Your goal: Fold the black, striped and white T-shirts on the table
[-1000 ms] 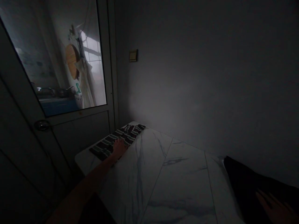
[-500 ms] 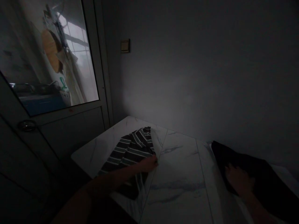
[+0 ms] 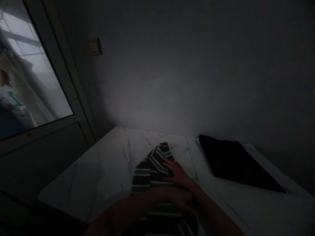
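A dark striped shirt [image 3: 141,178] with white and grey-green bands lies folded on the marble-patterned table, its narrow end pointing at the wall. My right hand [image 3: 176,171] rests on its upper right part with fingers spread flat. Reaching in from the lower left, my left arm crosses over the shirt. My left hand [image 3: 183,198] is at the shirt's right side, close against my right forearm, its fingers curled at the cloth. Dim light hides the fingertips and the shirt's near end.
Black folded cloth [image 3: 233,160] lies on the table's right part, over something pale. The white table [image 3: 105,164] meets a grey wall with a light switch [image 3: 94,46]. At left stands a door with a glass pane [image 3: 46,82].
My right hand has left the black cloth and now lies on the striped shirt. The shirt sits farther right on the table. The view has turned right.
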`<state>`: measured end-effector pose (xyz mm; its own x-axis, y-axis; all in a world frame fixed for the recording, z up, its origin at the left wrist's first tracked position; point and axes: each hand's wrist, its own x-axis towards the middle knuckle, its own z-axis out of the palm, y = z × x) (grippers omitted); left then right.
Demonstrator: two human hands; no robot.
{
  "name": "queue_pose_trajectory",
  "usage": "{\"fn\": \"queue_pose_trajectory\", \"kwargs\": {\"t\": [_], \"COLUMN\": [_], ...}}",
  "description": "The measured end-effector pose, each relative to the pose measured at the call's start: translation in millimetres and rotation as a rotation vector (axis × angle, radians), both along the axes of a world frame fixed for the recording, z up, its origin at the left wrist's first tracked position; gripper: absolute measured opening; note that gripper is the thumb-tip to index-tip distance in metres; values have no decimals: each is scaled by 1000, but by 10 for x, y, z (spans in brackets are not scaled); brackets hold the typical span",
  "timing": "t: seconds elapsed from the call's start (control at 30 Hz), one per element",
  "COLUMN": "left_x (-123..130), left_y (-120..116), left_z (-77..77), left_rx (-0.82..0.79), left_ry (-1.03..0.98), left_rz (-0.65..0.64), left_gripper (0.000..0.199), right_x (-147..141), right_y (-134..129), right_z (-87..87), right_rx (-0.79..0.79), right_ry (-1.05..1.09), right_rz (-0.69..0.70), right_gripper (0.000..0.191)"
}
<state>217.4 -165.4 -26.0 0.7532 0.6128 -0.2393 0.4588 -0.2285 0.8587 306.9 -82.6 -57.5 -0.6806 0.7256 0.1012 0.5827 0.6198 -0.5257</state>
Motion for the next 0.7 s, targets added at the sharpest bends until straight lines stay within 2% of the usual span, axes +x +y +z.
{"fn": "queue_pose_trajectory", "kwargs": {"t": [0.07,0.1,0.17,0.27,0.3,0.37,0.43,0.5,0.6,0.7], "left_x": [-223,-332,-519,-717,-769,-858,-928,-969,-986,-1048], "left_y": [140,214,361,555,606,685,732,757,788,864], "left_z": [159,236,359,427,418,363,284,212,167,216], "left_rx": [16,85,306,600,673,761,779,767,755,634], "left_ry": [-12,-13,44,293,383,549,680,759,772,624], "left_rz": [-129,-115,59,336,401,495,556,592,628,729], "left_gripper": [13,17,19,16,17,31,48,51,40,25], "right_x": [9,-1,-27,10,54,175,296,371,375,335], "right_y": [37,62,124,245,289,371,433,467,468,442], "right_z": [-79,-119,-180,-215,-219,-228,-245,-261,-259,-232], "right_rx": [47,52,24,5,31,88,101,76,59,37], "right_ry": [116,172,270,459,541,690,770,784,775,781], "right_rz": [-72,-113,-224,-553,-687,-936,-1097,-1173,-1165,-1143], "right_gripper": [51,45,41,39,39,39,36,37,42,46]}}
